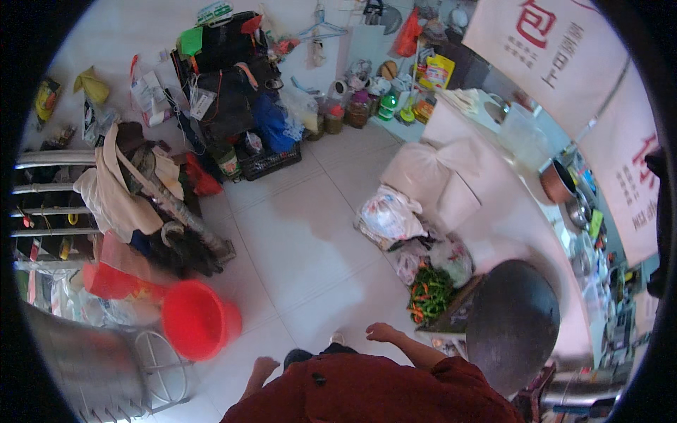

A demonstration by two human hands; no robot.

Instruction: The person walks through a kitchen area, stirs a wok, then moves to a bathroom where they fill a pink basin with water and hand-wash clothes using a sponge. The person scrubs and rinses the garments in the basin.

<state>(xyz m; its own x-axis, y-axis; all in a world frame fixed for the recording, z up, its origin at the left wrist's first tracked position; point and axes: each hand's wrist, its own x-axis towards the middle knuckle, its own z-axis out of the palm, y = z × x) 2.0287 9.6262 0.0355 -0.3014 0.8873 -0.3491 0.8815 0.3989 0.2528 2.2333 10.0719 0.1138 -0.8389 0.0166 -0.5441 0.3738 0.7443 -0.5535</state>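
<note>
My left hand (267,364) hangs low beside my body, over the tiled floor, to the right of a red plastic bucket (195,320). Nothing shows in it, and its fingers look loosely curled. On the other side, my right hand (382,332) reaches out a little in front of my dark red shirt, also with nothing visible in it; how far its fingers are closed is too small to tell. Nearest to it lies a heap of green and orange chili peppers (431,292), beside plastic bags (452,259) and a large dark round metal pan (513,322).
Pale floor tiles (296,232) stretch ahead. At left are a metal rack (58,187) and a chair-like heap of clothes (132,206). A black crate (272,161) and jars (357,108) line the wall. White sacks (418,172) stand by the curved counter at right.
</note>
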